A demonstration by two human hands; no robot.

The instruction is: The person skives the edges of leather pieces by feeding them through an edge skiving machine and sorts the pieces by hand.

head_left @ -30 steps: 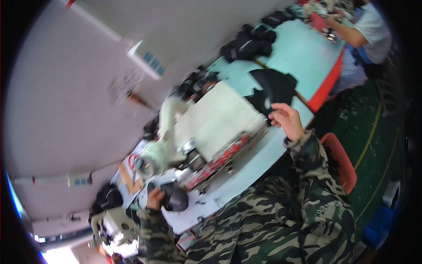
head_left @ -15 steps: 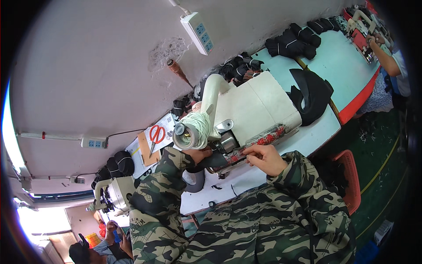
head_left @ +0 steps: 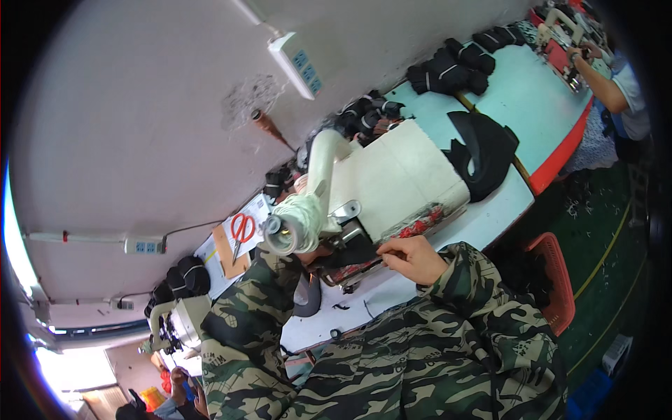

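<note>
A cream sewing machine (head_left: 402,182) stands on the table in front of me, white cord (head_left: 308,210) wound round its head. A black fabric piece (head_left: 353,253) lies at the machine's working end, beside a metal part. My right hand (head_left: 414,260) is closed, with thumb and forefinger pinched at the right-hand corner of that fabric. At the fabric's left side is my left hand (head_left: 308,256), mostly covered by the machine head and my camouflage sleeve; its fingers are hidden.
Red-handled scissors (head_left: 242,229) lie on papers at the left. Black cut pieces (head_left: 483,154) and tied black bundles (head_left: 448,70) sit to the right and back. A red basket (head_left: 556,280) stands on the floor at the right. Other people work at both sides.
The black fabric has shifted right across the machine's end, and its corner now meets my right fingertips. My left hand has slipped further behind the machine head. The view has tilted slightly.
</note>
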